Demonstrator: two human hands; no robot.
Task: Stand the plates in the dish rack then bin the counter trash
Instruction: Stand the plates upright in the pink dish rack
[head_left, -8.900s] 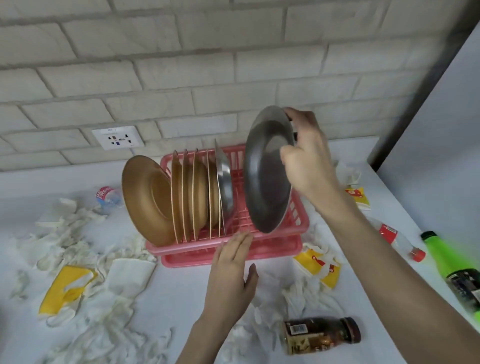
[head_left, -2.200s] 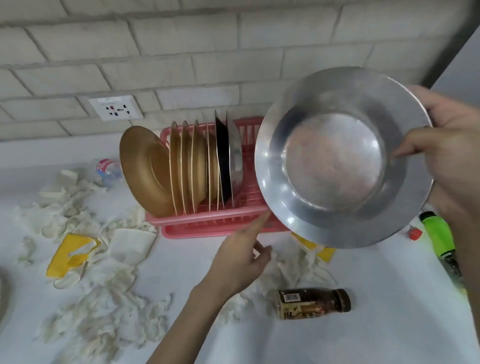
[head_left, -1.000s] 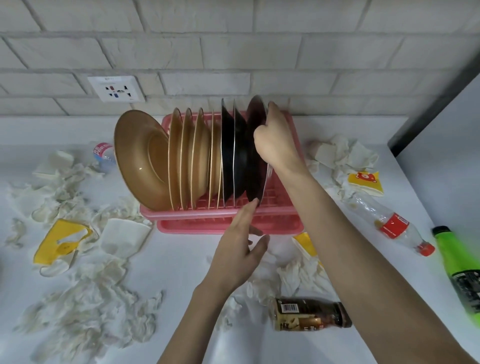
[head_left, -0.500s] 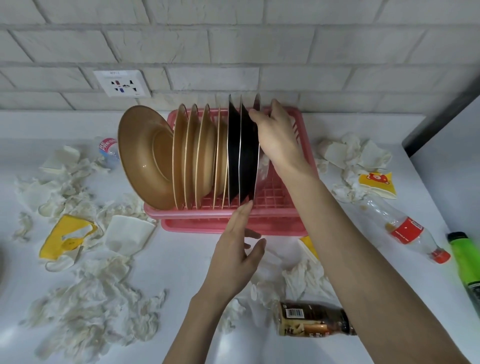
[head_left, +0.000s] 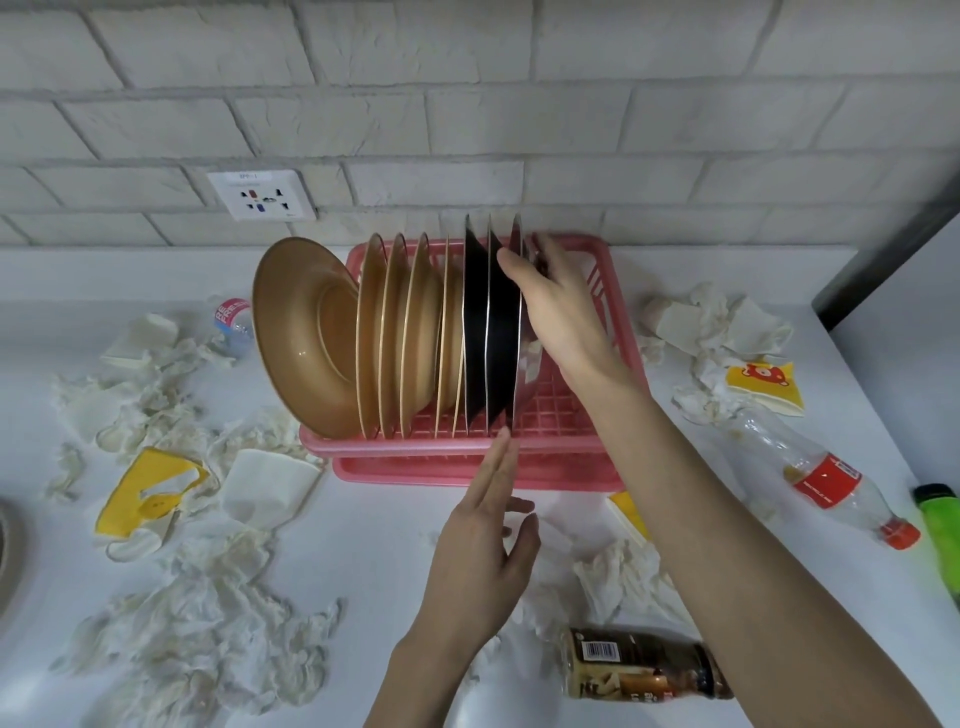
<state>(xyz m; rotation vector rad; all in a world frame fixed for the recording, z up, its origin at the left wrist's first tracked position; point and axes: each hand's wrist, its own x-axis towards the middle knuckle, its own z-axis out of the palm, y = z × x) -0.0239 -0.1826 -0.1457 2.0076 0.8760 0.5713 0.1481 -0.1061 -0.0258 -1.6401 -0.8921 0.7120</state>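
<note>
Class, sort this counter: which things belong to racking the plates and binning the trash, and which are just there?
Job: brown plates, pink dish rack, right hand gripping the end steel plate, left hand, crumpled tissues, yellow wrappers, clear cola bottle, brown bottle.
Just there: wall socket, brick wall.
</note>
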